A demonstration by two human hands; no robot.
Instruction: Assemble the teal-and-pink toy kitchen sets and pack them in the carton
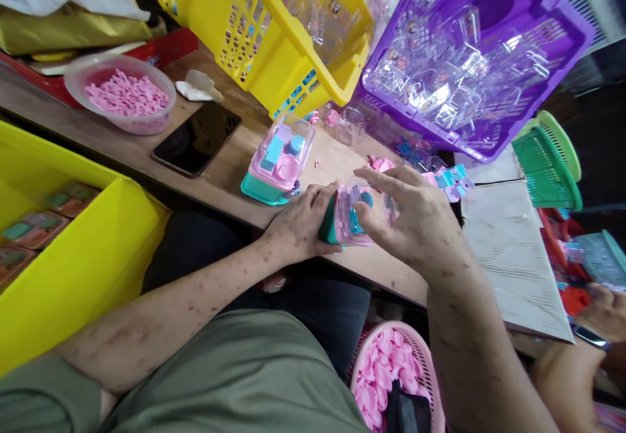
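Note:
My left hand (299,223) grips the teal base end of a small toy box (348,214) with a pink tray and a clear lid, held over the wooden table edge (220,185). My right hand (415,218) curls over the box's clear lid from the right, fingers pressed on its top. A second, finished toy box (278,159) with blue and pink pieces under a clear lid stands just behind on the table.
A tilted yellow basket (288,48) and a purple basket (538,35) hold clear lids. A bowl of pink pieces (122,94) and a phone (195,138) lie left. A yellow bin (92,250) holds packed boxes. A pink basket (391,368) sits below. Another person's hand (606,312) is at right.

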